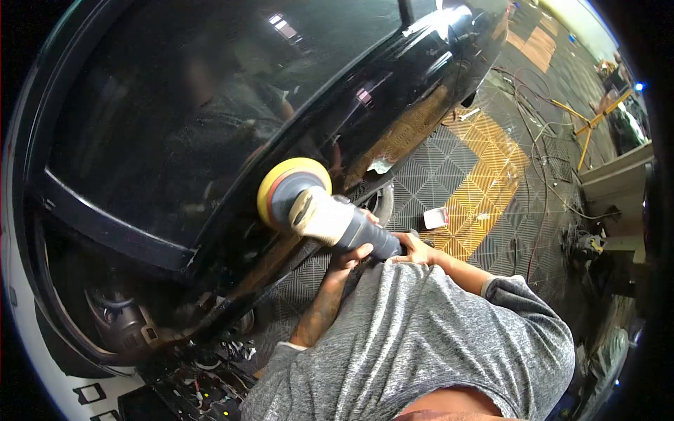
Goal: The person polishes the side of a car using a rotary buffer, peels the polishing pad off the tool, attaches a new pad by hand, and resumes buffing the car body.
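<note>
Both my hands hold a rotary polisher (326, 219) with a cream-coloured head cover and a dark grey body. Its round yellow pad (265, 193), on a grey backing plate, is at the glossy black car door (337, 151), just under the window (175, 140). The pad's working face is turned away from me. My left hand (351, 257) is closed around the underside of the body, thumb on top. At the rear end of the handle, close to my grey shirt, my right hand (414, 250) is wrapped around the grip.
A small white tub (436, 218) stands on the black and yellow tiled floor (484, 168) to the right. Hoses (537, 151) trail past a yellow stand (588, 126). Loose wiring and parts (203, 393) lie at lower left, near a car opening.
</note>
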Demonstrator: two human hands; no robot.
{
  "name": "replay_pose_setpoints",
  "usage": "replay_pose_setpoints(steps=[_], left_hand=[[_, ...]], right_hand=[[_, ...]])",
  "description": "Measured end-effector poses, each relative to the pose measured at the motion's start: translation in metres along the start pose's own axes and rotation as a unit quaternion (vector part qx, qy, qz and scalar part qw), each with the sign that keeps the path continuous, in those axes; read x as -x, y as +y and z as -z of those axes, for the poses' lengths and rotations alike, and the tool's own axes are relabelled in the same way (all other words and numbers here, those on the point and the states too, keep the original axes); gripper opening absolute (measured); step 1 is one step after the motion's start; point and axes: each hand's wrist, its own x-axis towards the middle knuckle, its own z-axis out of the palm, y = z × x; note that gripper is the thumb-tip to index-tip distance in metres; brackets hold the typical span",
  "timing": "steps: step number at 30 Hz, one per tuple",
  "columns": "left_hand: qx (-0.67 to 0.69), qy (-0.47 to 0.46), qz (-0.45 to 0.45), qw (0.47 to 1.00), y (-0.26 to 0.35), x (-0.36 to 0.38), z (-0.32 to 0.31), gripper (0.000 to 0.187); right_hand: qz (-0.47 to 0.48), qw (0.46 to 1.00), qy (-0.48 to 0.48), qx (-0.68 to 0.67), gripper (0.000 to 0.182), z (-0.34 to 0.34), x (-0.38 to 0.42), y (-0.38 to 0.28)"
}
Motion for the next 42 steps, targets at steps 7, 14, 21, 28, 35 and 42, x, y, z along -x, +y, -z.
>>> replay_pose_setpoints(steps=[7,14,21,28,35,42], left_hand=[[-0.021,-0.041,0.035,0.998,-0.019,-0.07,-0.027,0.068],[-0.021,-0.045,0.046,0.998,0.01,-0.062,-0.016,0.065],[-0.048,-0.021,-0.007,0.999,0.045,0.021,0.033,0.078],[-0.009,0.02,-0.028,0.999,0.025,0.037,0.026,0.073],[-0.164,-0.035,0.047,0.985,0.028,-0.037,-0.011,0.081],[-0.119,-0.073,0.103,0.985,0.041,-0.014,0.007,0.078]], right_hand=[[-0.154,0.947,0.283,-0.008,0.029,-0.009,0.006,-0.025],[-0.139,0.948,0.286,0.004,0.021,-0.029,-0.009,-0.033],[-0.13,0.976,0.132,0.116,0.041,-0.063,-0.032,-0.046],[-0.108,0.981,0.112,0.118,0.047,-0.055,-0.023,-0.052],[-0.238,0.928,0.287,-0.001,0.034,-0.061,-0.006,-0.002],[-0.104,0.951,0.291,-0.017,0.032,-0.093,0.0,-0.048]])
